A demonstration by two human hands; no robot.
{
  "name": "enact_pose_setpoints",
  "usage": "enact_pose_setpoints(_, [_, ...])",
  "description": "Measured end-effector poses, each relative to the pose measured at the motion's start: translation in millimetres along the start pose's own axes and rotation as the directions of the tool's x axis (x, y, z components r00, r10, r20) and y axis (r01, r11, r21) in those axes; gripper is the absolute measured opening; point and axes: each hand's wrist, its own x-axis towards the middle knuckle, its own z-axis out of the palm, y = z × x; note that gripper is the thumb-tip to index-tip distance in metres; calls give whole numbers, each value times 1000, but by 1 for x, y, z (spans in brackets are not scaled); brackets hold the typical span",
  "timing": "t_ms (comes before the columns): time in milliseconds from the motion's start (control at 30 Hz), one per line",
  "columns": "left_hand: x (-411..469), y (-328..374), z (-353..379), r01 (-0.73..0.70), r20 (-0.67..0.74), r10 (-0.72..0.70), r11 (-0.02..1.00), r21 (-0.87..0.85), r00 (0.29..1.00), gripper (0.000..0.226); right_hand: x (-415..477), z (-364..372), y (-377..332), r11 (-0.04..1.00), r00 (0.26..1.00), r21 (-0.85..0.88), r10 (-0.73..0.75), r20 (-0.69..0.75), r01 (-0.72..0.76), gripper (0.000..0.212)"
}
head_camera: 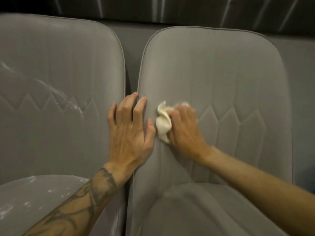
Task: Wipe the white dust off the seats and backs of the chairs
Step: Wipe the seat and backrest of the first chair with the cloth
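Observation:
Two grey upholstered chairs stand side by side, facing me. My right hand [184, 128] grips a crumpled cream cloth [163, 122] and presses it on the back of the right chair [221, 68], near its left edge. My left hand [130, 128] rests with spread fingers over that chair back's left edge, at the gap between the chairs. The left chair's back [56, 65] carries white dust streaks [75, 106], and its seat [34, 198] has white dust patches [27, 204]. The right chair's seat [201, 210] looks dull grey.
A dark wall or panel with pale streaks [170, 9] runs behind the chair backs. A narrow dark gap [131, 74] separates the two backs. My forearms cross the lower part of the view over both seats.

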Motion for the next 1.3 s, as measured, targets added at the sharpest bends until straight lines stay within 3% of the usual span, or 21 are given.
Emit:
enact_pose_setpoints(100, [-1,-3,3,2,1,-2,1000,15,1000,57,75,-2,22,972,967,-110,186,-174,-207,26])
enact_pose_setpoints(167, [-1,-2,3,3,-6,-3,1000,15,1000,56,109,-4,26,924,901,-80,341,-270,-373,30])
enact_pose_setpoints(200, [-2,-2,3,0,-7,1,1000,16,1000,56,109,-1,21,920,887,-54,357,-294,-388,30])
enact_pose_setpoints(267, [-2,-4,3,-6,-2,6,1000,16,1000,55,76,6,5,950,924,-21,297,-243,-311,31])
enact_pose_setpoints(367, [-2,-5,4,-9,8,9,999,33,1000,55,0,6,-9,990,991,59,129,-40,-126,34])
enact_pose_setpoints(433, [-2,-5,3,-5,3,5,999,32,1000,54,-11,3,5,997,997,8,82,1,-82,29])
enact_pose_setpoints(533, [-2,-5,5,-2,1,2,1000,25,1000,53,25,7,23,952,948,-104,270,-167,-289,24])
enact_pose_setpoints(600, [-2,-5,4,-4,2,4,999,32,1000,53,32,11,19,931,907,-52,337,-251,-360,26])
enact_pose_setpoints(667, [-3,-4,4,-5,0,5,999,40,1000,54,-4,20,4,968,955,17,250,-161,-251,25])
enact_pose_setpoints(733, [-3,-3,3,4,2,-4,999,43,1000,54,-64,23,-13,988,992,101,108,59,-113,26])
enact_pose_setpoints(833, [-2,-2,3,8,10,-9,999,34,1000,53,-120,21,-18,979,944,77,-204,259,190,28])
enact_pose_setpoints(867, [-2,-2,3,6,10,-7,999,37,1000,53,-115,19,-12,972,932,66,-234,276,224,24])
enact_pose_setpoints(900, [-2,-3,3,4,8,-4,999,42,1000,53,-102,19,-6,981,950,60,-192,245,183,21])
enact_pose_setpoints(967, [-3,-3,4,3,9,-3,999,44,1000,53,-63,17,5,997,995,29,64,75,-66,20])
enact_pose_setpoints(1033, [-2,-3,4,6,17,-7,999,44,1000,54,-35,17,5,957,952,31,289,-104,-288,22])
enact_pose_setpoints(1100, [-3,-2,2,9,28,-10,999,51,1000,54,-42,24,-12,954,949,52,300,-98,-296,19])
enact_pose_setpoints(1233, [-2,-4,-7,-4,91,-2,998,61,996,54,-71,19,-28,983,979,78,156,135,-167,7])
enact_pose_setpoints(1300, [0,-8,-15,-37,117,30,998,60,993,54,-45,11,-20,985,980,52,156,121,-163,9])
